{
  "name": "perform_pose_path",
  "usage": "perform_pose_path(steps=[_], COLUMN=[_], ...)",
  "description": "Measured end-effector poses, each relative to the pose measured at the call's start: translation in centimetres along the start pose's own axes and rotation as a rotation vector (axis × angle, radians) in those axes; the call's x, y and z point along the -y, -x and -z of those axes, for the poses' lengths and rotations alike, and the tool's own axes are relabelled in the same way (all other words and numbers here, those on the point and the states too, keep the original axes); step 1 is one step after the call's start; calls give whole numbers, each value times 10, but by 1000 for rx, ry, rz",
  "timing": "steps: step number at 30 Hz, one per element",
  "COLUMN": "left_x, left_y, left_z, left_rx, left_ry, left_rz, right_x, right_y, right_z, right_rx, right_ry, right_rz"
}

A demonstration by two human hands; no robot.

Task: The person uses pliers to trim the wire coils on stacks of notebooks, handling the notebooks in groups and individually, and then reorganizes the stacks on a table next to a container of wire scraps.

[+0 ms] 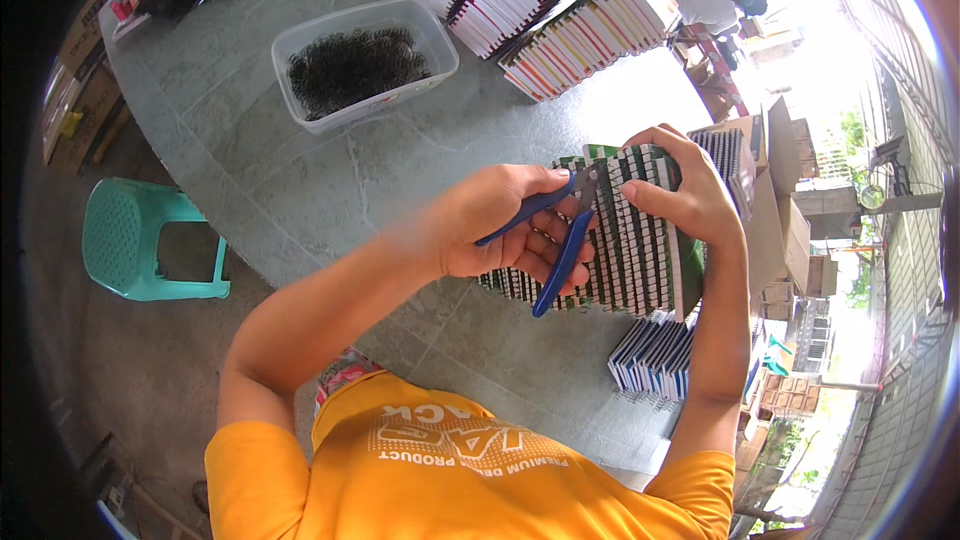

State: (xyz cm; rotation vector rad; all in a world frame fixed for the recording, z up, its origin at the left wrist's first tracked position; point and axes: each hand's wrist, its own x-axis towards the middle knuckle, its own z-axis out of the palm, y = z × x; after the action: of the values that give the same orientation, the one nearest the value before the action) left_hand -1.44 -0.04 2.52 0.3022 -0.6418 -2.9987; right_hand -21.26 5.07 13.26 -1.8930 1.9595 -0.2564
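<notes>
Blue-handled wire cutters [563, 258] are held in my left hand [505, 225], the handles spread between thumb and fingers. Their jaws point away from me, at the bound edges of a row of spiral notebooks [625, 240]. This row has green covers and white page edges with dark coils. My right hand [690, 185] wraps round the row's far right end, thumb on top of the coil edges and fingers over the far side. The left fingertips sit just over the notebooks; whether they touch cannot be made out.
Beyond stands a clear plastic tub [365, 65] of black wire coils [350, 65], with tall notebook stacks [585, 35] to its right. Blue-covered notebooks [650, 355] lie nearer me. A green stool [150, 240] stands left of the table [240, 160]; cardboard boxes [785, 220] are at right.
</notes>
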Motion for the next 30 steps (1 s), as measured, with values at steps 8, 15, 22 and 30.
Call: perform_pose_path(steps=[8,15,22,30], left_x=[0,11,19,19], left_y=[3,-3,2,2], left_z=[-3,-9,0,2], left_rx=[45,-248,-258,14], left_ry=[57,-620,-886,6], left_rz=[34,-206,-349,-105], right_x=[-3,-3,0,1], right_y=[1,3,4,2], right_z=[-1,-2,-2,-3], right_rx=[-18,-26,-18,-14], right_ry=[-27,-38,-58,-54], right_rz=[5,14,6,7])
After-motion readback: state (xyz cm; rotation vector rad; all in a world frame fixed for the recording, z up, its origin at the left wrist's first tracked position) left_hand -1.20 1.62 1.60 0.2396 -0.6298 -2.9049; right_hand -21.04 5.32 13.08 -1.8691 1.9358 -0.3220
